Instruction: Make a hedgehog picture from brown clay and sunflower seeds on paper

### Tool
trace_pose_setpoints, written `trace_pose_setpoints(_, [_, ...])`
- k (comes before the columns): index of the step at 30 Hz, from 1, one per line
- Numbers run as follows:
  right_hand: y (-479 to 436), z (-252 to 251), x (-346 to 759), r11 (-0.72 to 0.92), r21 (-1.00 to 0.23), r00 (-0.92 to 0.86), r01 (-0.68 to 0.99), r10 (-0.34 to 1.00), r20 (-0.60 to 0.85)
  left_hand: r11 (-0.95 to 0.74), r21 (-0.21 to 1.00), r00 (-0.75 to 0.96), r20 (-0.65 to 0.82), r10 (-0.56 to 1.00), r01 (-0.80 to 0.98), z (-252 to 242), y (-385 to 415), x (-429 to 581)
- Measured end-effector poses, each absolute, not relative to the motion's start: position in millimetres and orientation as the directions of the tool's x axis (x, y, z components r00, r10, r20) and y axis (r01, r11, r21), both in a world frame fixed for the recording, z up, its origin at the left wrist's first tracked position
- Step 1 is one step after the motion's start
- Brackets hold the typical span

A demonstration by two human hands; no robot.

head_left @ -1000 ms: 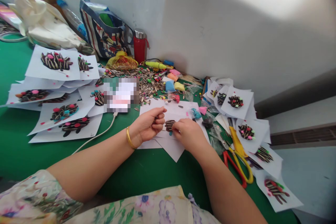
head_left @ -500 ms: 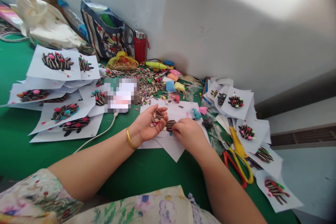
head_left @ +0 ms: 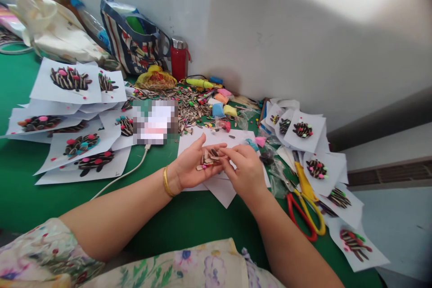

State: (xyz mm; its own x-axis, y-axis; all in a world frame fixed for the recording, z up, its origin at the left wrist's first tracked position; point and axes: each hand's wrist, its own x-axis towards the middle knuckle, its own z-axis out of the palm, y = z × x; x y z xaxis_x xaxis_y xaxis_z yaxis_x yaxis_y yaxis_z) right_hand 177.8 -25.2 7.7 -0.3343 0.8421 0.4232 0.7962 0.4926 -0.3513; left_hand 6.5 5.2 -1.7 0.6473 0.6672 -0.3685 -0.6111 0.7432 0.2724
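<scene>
- Holding a small heap of seeds [head_left: 211, 158] in the left hand [head_left: 189, 165], palm up, spread and slightly cupped, fingers stretched toward the other palm.
- Holding the right hand [head_left: 248, 169] palm down just beside that heap, thumb and forefinger drawn close together near the left fingertips; unable to make out if pinching a seed.
- Around the left wrist, a gold bracelet [head_left: 167, 182].
- Beneath both hands, overlapping white paper [head_left: 221, 192] on the green surface [head_left: 189, 229], with one dark seed [head_left: 231, 136] lying apart near the far edge.
- Beyond the paper, a broad seed pile [head_left: 191, 103] mixed with bright bits.
- Beside that pile, to the right, soft packets [head_left: 230, 111] in blue, yellow, orange and pink, close together.
- Left of the paper, a blurred-out device [head_left: 155, 121] with a white cable [head_left: 145, 155] plugged in.
- Farther left, layered cards [head_left: 43, 81] bearing seed figures dotted with colour.
- Far right, more such cards [head_left: 295, 144], partly overlapping.
- Between those and the paper, scissors [head_left: 301, 220] with red and yellow handles.
- Along the wall, a striped bag [head_left: 116, 38] and a red bottle [head_left: 178, 63] with a silver cap.
</scene>
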Motion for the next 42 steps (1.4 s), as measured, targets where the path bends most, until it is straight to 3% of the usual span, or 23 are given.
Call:
trace_pose_setpoints(5, [-25.6,4.4,173.2,0.48,-0.403,-0.336,0.779,0.862,0.378,0.8,0.253,0.744,-0.296,0.599,-0.544,-3.6,-2.3,14.2])
trace_pose_setpoints(12, [-23.2,7.9,181.3,0.49,-0.518,-0.26,0.701,0.852,0.454,0.797,0.274,0.76,-0.249,0.6,-0.539,-2.9,-0.8,10.2])
trace_pose_setpoints(16, [-14.5,8.8,196.6,0.444,-0.563,-0.181,0.697,0.869,0.461,0.762,0.283,0.68,-0.344,0.647,-0.582,-0.5,4.5,6.5])
trace_pose_setpoints(21, [0.4,4.7,212.3,0.325,-0.626,-0.148,0.709,0.936,0.319,0.626,0.3,0.484,-0.43,0.762,-0.719,0.1,15.9,-0.4])
trace_pose_setpoints(24, [1.8,0.5,209.6,0.284,-0.681,-0.141,0.675,0.956,0.259,0.617,0.283,0.473,-0.439,0.764,-0.735,1.0,17.3,-1.3])
trace_pose_setpoints(27, [-4.7,-1.8,198.8,0.328,-0.732,-0.151,0.597,0.942,0.299,0.65,0.257,0.522,-0.423,0.741,-0.715,1.5,12.8,1.8])
trace_pose_setpoints(30, [-13.2,-0.8,187.0,0.431,-0.696,-0.219,0.575,0.9,0.376,0.701,0.248,0.594,-0.389,0.704,-0.668,0.5,6.0,6.4])
trace_pose_setpoints(35, [-20.9,3.7,172.2,0.625,-0.494,-0.363,0.604,0.768,0.528,0.738,0.189,0.683,-0.285,0.673,-0.648,-2.3,-1.1,12.0])
trace_pose_setpoints(42, [-26.2,3.3,160.2,0.675,-0.304,-0.499,0.672,0.716,0.488,0.78,0.199,0.694,-0.364,0.621,-0.594,1.4,-3.6,14.7])
